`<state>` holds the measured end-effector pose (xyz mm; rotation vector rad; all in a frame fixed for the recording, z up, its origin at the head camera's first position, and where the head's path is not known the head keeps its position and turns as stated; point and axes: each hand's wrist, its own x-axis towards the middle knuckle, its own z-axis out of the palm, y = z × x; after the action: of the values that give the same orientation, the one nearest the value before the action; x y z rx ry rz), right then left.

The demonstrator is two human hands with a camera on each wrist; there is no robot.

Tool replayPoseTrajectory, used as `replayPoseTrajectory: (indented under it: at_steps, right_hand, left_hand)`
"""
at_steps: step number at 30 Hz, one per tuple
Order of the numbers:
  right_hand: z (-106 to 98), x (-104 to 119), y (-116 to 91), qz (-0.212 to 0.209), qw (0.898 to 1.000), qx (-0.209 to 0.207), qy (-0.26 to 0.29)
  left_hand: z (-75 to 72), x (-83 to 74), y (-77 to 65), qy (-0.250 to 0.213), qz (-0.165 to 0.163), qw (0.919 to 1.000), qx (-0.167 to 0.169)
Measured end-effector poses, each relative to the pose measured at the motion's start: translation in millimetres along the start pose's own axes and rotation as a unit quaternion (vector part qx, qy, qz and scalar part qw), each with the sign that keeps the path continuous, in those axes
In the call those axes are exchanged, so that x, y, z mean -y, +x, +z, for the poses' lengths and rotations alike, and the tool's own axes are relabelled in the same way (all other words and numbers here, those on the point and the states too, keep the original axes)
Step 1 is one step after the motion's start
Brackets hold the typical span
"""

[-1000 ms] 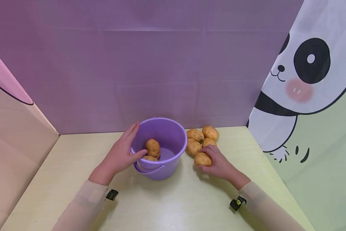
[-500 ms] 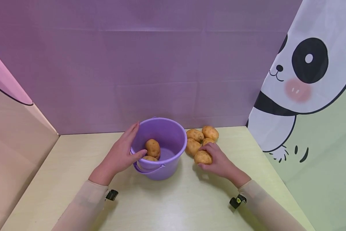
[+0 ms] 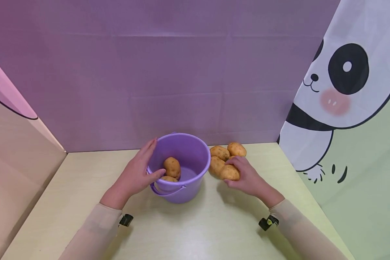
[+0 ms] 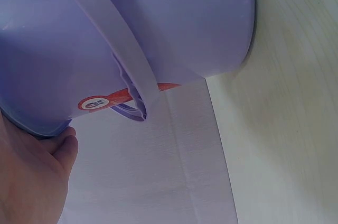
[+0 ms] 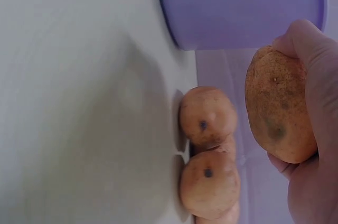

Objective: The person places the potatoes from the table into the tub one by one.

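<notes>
A purple bucket (image 3: pixel 181 193) stands upright on the table, with potatoes (image 3: pixel 172 167) showing inside it. My left hand (image 3: pixel 134 177) holds the bucket's left rim, the thumb lapping over the near edge and the fingers stretched along the side. In the left wrist view, part of that hand (image 4: pixel 34 174) lies against the rim. To the right of the bucket, my right hand (image 3: pixel 247 177) grips a potato (image 3: pixel 230 173) between thumb and fingers. The right wrist view shows this potato (image 5: pixel 280 105) raised off the tabletop, a dark spot on its skin.
Several loose potatoes (image 3: pixel 219 153) lie close together behind the right hand, beside the bucket. The bucket's handle (image 3: pixel 167 194) hangs down its near side. A purple backdrop (image 3: pixel 181 72) rises at the table's (image 3: pixel 188 231) back edge, with printed panels left and right.
My right hand has lifted its potato slightly, up and a little to the right, over the loose ones. The left hand and the bucket have stayed in place.
</notes>
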<state>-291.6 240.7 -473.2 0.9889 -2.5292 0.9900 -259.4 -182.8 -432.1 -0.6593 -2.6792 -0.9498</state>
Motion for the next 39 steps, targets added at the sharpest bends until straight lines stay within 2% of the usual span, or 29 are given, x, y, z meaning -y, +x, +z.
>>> replayPoseTrajectory:
  at_steps: [10, 24, 35, 39]
  right_hand:
    - [-10, 6, 9, 0.010, 1.000, 0.009, -0.003]
    - [-21, 13, 24, -0.016, 1.000, -0.010, 0.004]
    - [-37, 30, 36, 0.017, 1.000, -0.005, 0.011]
    - [-41, 33, 42, 0.018, 1.000, -0.004, 0.017]
  left_hand:
    - [6.7, 6.3, -3.0, -0.003, -0.005, 1.0000, -0.002]
    - [6.1, 7.3, -3.0, -0.007, -0.003, 1.0000, 0.000]
    - [3.8, 1.8, -5.2, -0.007, 0.002, 1.0000, -0.005]
    - [2.5, -1.6, -6.4, -0.006, -0.002, 1.0000, -0.005]
